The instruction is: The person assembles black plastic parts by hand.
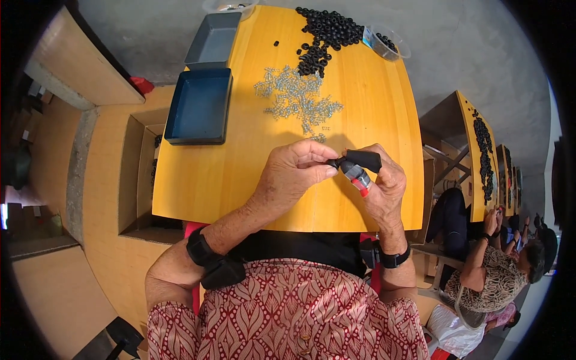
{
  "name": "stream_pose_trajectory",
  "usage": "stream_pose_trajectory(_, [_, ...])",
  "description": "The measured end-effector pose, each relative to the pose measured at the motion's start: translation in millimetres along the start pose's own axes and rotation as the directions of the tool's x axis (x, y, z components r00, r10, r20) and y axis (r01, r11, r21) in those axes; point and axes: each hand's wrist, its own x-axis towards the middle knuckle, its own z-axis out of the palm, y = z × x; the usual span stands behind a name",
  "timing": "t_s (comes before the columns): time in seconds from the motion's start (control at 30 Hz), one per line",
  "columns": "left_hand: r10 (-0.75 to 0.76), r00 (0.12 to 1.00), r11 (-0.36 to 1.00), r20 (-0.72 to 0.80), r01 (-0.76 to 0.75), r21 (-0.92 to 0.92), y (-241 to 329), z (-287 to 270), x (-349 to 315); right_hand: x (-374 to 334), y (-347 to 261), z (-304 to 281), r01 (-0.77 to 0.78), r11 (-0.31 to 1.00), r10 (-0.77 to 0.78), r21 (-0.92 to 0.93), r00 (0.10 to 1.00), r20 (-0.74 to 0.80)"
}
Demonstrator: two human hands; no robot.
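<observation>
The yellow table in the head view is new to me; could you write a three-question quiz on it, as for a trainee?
1. True or false: the blue tray lies left of the silvery pieces.
2. Which hand's thumb lies at the red part of the black item? A: left. B: right. C: neither.
3. Which heap lies farther from the person, the silvery one or the black pieces?

Key: 1. True. 2. B, the right hand. 3. The black pieces.

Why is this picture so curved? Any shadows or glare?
Head view: the fisheye lens bows the edges of the yellow table and leaves black corners; soft shadow falls around the left hand; a small bright patch glares at the far-left rim; the silvery pieces are too tiny to make out singly.
</observation>
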Motion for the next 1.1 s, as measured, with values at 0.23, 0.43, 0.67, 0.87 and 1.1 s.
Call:
stream_pose_trajectory(0.23, [-0.003, 1.0, 1.0, -0.005, 0.003, 0.017, 0.5, -0.2, -1.4, 2.6, -4.3, 1.8, 0.073, 0.989, -0.073, -0.127, 0.997, 0.006])
stream_pose_trajectory(0.43, [-0.005, 1.0, 0.999, -0.028, 0.003, -0.044, -5.3, -2.4, -0.8, 1.6, -4.7, 4.5, 0.077, 0.985, -0.074, -0.154, 0.997, 0.027])
stream_pose_trajectory(0.67, [0.001, 0.999, 1.0, -0.044, 0.0, 0.014, -4.1, -2.8, -2.5, -1.0, -5.6, 8.6, 0.133, 0.96, -0.126, -0.248, 0.991, 0.045])
stream_pose_trajectory(0.87, [-0.097, 0.992, 0.99, -0.078, 0.089, -0.106, -7.2, -4.9, -1.7, -1.0, -15.7, 11.9, 0.066, 0.969, -0.054, -0.237, 0.997, 0.058])
stream_pose_trajectory(1.1, [-0.108, 0.993, 0.99, -0.047, 0.103, -0.099, -8.3, -6.5, 3.3, -0.6, -19.6, 3.5, 0.002, 0.977, 0.03, -0.214, 0.989, 0.146])
